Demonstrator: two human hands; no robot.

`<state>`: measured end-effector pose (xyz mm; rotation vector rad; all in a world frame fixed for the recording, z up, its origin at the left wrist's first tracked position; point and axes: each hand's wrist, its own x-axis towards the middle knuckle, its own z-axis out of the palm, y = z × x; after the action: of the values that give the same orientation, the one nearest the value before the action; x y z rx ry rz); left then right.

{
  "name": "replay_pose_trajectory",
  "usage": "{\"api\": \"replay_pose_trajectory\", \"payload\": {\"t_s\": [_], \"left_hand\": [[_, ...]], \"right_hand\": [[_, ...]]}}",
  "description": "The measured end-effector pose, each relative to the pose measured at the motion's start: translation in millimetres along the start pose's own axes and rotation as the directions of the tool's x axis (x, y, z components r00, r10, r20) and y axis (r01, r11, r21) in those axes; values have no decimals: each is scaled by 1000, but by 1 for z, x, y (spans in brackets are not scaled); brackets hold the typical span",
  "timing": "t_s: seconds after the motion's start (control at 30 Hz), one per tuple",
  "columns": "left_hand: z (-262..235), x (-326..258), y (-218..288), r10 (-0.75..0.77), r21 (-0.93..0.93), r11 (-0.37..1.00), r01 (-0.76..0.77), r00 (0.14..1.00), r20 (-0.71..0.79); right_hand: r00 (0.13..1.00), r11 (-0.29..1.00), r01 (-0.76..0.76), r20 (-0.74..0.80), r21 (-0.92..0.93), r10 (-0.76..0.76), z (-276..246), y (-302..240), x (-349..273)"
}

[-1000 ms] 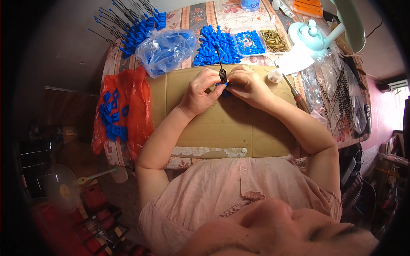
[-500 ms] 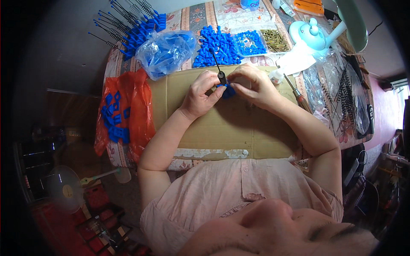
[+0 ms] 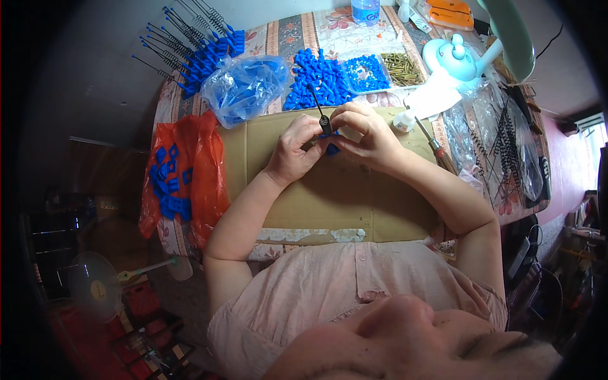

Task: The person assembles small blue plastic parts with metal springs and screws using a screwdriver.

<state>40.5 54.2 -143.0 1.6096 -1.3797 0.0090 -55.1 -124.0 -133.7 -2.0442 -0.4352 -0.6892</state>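
Observation:
A black coil spring with a straight stem [image 3: 324, 121] stands up between my hands, set at a blue plastic piece [image 3: 334, 148]. My left hand [image 3: 296, 149] pinches the blue piece at its left side, thumb toward the right, beside the coil. My right hand [image 3: 372, 138] is closed on the same piece from the right, its fingertips close to the coil's base. Fingers hide much of the piece and where the spring meets it. Beneath both hands lies a cardboard sheet [image 3: 304, 206].
Beyond the cardboard are a heap of blue cone-shaped caps [image 3: 316, 79], a tray of small blue parts [image 3: 367, 73] and brass-coloured pins [image 3: 402, 68]. Blue pieces lie on a red bag [image 3: 212, 183] at left. A screwdriver [image 3: 436, 144] and lamp [image 3: 453, 57] are at right.
My right hand's fingers have curled in closer around the base of the spring, covering more of the blue piece. The whole view has shifted slightly.

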Motion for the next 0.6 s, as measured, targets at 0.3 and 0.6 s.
{"api": "replay_pose_trajectory", "payload": {"t_s": [0.3, 0.6], "left_hand": [[1, 1, 0, 14, 28, 1000, -14, 1000, -3], [2, 2, 0, 21, 29, 999, -20, 1000, -23]], "right_hand": [[999, 1000, 0, -46, 3, 0, -1, -7, 5], [999, 1000, 26, -44, -15, -26, 0, -7, 6]]}}
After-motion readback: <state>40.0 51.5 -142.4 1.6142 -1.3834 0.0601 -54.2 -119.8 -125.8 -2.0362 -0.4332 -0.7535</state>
